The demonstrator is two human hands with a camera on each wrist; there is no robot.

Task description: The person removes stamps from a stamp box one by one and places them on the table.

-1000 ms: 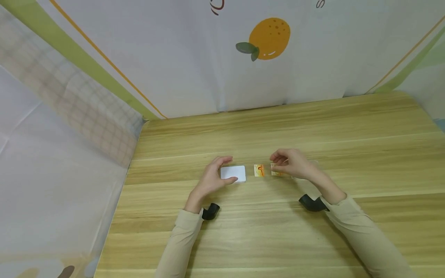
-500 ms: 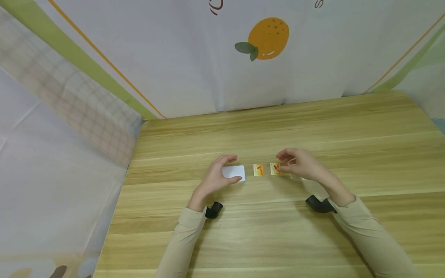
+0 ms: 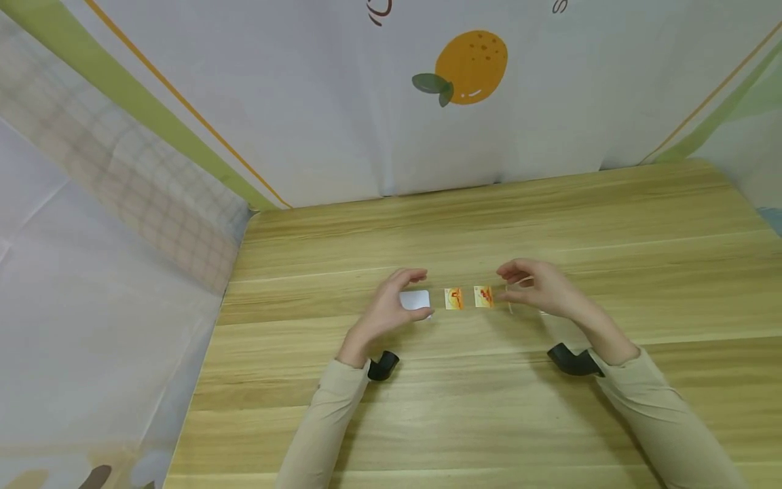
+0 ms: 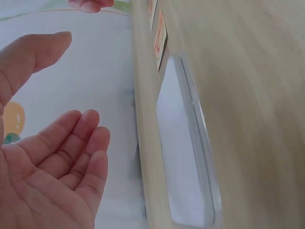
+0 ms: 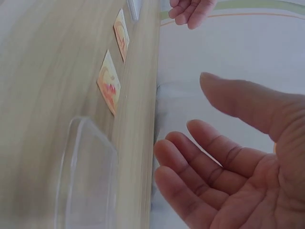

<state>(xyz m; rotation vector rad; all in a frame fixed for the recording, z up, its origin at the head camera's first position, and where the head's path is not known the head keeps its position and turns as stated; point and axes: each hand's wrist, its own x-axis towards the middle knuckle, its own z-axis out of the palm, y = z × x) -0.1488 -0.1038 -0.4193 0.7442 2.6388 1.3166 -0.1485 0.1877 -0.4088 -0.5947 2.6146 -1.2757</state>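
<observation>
In the head view, my left hand (image 3: 388, 307) hovers with thumb and fingers spread over a white rectangular slab (image 3: 415, 299) on the table. The left wrist view shows the slab's clear edge (image 4: 202, 148), with the hand apart from it. My right hand (image 3: 540, 291) holds nothing, its fingers relaxed above a clear plastic tray or lid (image 5: 90, 186), mostly hidden by that hand in the head view. Between the hands lie two small square cards with yellow and red print, a left card (image 3: 454, 299) and a right card (image 3: 483, 297), laid in a row.
The wooden table (image 3: 427, 421) extends on all sides of the row. A white cloth (image 3: 342, 102) with a printed orange fruit hangs behind the table's far edge, and more cloth hangs at the left. A black curved piece (image 3: 383, 365) sits at each wrist.
My left hand has shifted a little right over the white slab. My right hand has drawn back to the right, uncovering the right card. The cards and slab stay in place.
</observation>
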